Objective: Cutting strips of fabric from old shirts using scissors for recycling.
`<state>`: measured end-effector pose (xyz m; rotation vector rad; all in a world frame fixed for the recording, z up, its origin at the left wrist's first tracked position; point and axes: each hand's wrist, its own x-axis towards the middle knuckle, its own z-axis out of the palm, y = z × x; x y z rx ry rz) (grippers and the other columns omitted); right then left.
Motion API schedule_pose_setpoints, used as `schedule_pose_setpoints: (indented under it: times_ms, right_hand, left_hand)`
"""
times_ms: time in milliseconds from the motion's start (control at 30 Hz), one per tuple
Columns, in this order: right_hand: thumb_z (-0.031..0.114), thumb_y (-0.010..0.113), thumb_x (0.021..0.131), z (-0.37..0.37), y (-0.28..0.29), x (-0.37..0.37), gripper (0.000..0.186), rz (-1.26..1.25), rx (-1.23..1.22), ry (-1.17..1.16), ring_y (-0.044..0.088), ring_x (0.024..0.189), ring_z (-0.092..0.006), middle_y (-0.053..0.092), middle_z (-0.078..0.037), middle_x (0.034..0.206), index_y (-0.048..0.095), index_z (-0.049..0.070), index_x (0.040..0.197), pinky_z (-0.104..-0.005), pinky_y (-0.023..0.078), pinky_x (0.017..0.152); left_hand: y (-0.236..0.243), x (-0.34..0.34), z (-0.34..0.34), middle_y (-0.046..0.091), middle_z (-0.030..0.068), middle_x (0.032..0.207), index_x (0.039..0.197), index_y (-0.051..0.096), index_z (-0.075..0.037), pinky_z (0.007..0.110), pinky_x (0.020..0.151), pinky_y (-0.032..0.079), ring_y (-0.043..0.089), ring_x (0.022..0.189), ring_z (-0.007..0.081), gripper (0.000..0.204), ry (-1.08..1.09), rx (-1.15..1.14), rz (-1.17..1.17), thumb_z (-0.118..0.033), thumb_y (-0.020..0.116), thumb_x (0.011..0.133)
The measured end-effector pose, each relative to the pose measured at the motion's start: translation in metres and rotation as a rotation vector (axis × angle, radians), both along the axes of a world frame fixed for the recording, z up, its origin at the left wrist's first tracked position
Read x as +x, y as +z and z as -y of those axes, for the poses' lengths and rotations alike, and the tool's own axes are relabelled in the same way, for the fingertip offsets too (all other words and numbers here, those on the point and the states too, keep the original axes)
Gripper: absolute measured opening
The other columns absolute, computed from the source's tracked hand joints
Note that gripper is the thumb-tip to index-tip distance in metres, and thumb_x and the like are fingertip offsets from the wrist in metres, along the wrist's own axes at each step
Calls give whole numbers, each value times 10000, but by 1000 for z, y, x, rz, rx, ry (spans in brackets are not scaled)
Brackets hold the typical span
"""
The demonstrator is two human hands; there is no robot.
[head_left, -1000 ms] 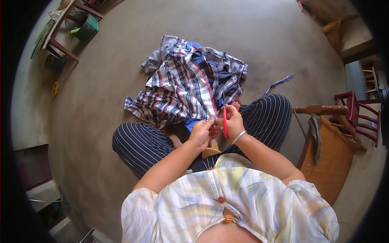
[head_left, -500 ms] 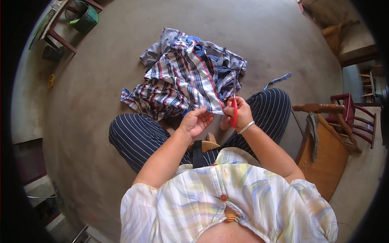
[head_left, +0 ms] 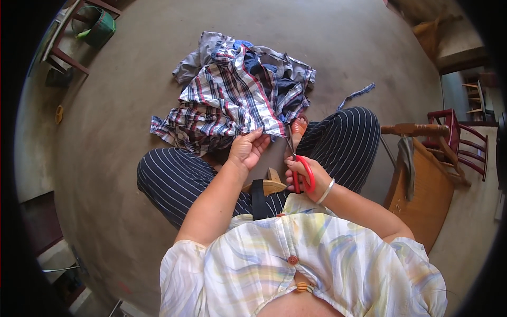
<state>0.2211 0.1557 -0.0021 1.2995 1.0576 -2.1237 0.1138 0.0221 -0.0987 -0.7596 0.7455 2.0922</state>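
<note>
My left hand (head_left: 245, 150) pinches the lower edge of a plaid shirt (head_left: 222, 92) in white, navy and red, lying in a crumpled heap with grey and blue cloth on the floor in front of me. My right hand (head_left: 301, 174) holds red-handled scissors (head_left: 308, 178) lower down and to the right, their blades reaching up toward the hem near my left fingers. Whether the blades touch the cloth, I cannot tell. A narrow cloth strip (head_left: 355, 95) lies right of the heap. Between my striped legs is a light wooden piece (head_left: 273, 186) with a black strap (head_left: 259, 203).
At right stand a wooden board frame (head_left: 422, 195) with grey cloth over it and a dark red chair (head_left: 470, 153). At upper left are a table (head_left: 71, 63), a green bucket (head_left: 100, 29) and a dark bucket (head_left: 58, 77). A yellow object (head_left: 59, 114) lies by the left wall.
My left hand has moved up along the hem. My right hand went up to the cloth's corner, then drew back down with the scissors, whose blades are now open lower.
</note>
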Motion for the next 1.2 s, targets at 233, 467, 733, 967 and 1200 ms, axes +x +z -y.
schedule_pose_setpoints:
  times_ms: [233,467,733,967,1200]
  right_hand:
    - [238,655,708,12,-11,-6,346,-64,28,241,404,490,-54,434,19,634,443,69,924,-194,339,397]
    - [285,606,751,28,-27,-10,277,-91,21,105,485,496,-72,472,18,611,451,87,868,-212,418,416]
    - [346,619,722,29,-33,-11,410,-116,96,86,444,442,-56,451,13,601,443,71,970,-194,378,357]
    - [324,590,759,26,-30,-13,276,-85,66,103,447,408,-51,455,41,540,458,97,847,-184,375,347]
    - [321,586,762,22,-29,-14,238,-101,70,106,420,371,-48,438,46,510,461,119,775,-183,331,314]
  left_hand:
    - [2,4,0,578,72,767,816,559,-20,303,709,496,573,747,186,64,-19,-51,-10,-39,560,754]
    - [-1,13,-1,576,79,768,808,558,-28,303,694,486,564,729,183,53,-70,-54,-25,-56,554,763]
    - [-2,14,-1,576,89,790,819,555,-8,289,682,476,559,721,186,73,-82,-54,-38,-64,538,775]
    - [-2,11,1,583,96,781,820,557,-6,285,671,480,565,722,180,77,-131,-92,-22,-65,528,780]
    - [1,11,-1,581,85,756,809,557,-12,275,650,482,565,700,176,68,-103,-99,-41,-67,536,776]
